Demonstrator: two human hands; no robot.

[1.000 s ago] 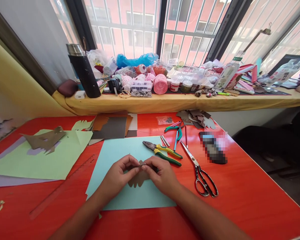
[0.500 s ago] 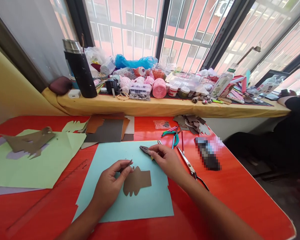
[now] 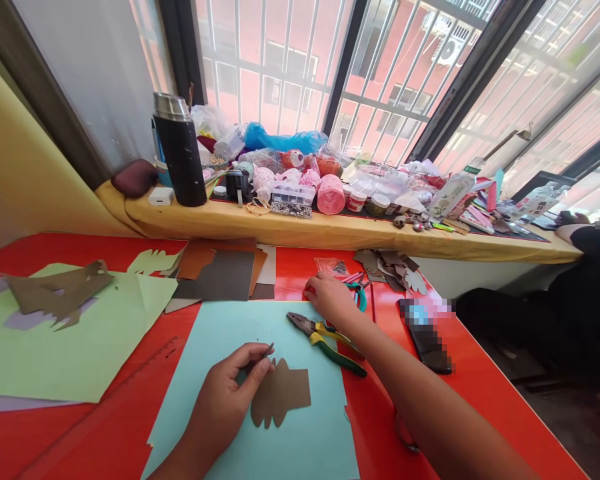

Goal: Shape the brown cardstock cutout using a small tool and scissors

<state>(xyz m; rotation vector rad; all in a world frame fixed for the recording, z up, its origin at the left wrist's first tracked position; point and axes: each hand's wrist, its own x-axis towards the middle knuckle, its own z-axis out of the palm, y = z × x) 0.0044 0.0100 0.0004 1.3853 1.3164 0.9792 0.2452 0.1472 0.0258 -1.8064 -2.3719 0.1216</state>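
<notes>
My left hand (image 3: 230, 380) pinches a small thin dark piece (image 3: 269, 351) between thumb and fingers; its kind is unclear. Beside those fingertips a brown cutout with rounded lobes (image 3: 283, 397) lies flat on the light blue sheet (image 3: 205, 413). My right hand (image 3: 330, 297) is stretched past the sheet's far edge, its fingers curled near a small clear bag (image 3: 333, 267) of dark bits. Anything in those fingertips is too small to make out. Combination pliers with green and yellow handles (image 3: 330, 343) lie below the right wrist. Teal-handled pliers (image 3: 361, 297) are partly hidden behind that hand.
Brown and grey sheets (image 3: 225, 275) are stacked at the back left, near a pale green sheet (image 3: 80, 353). Scraps (image 3: 387, 267) and a phone (image 3: 430, 343) lie right. My forearm covers most of the scissors (image 3: 405, 433). A black flask (image 3: 180, 160) stands on the crowded sill.
My right hand has left the combination pliers and moved forward toward the clear bag. The pliers now lie in full sight. The left hand keeps its pinch beside the cutout.
</notes>
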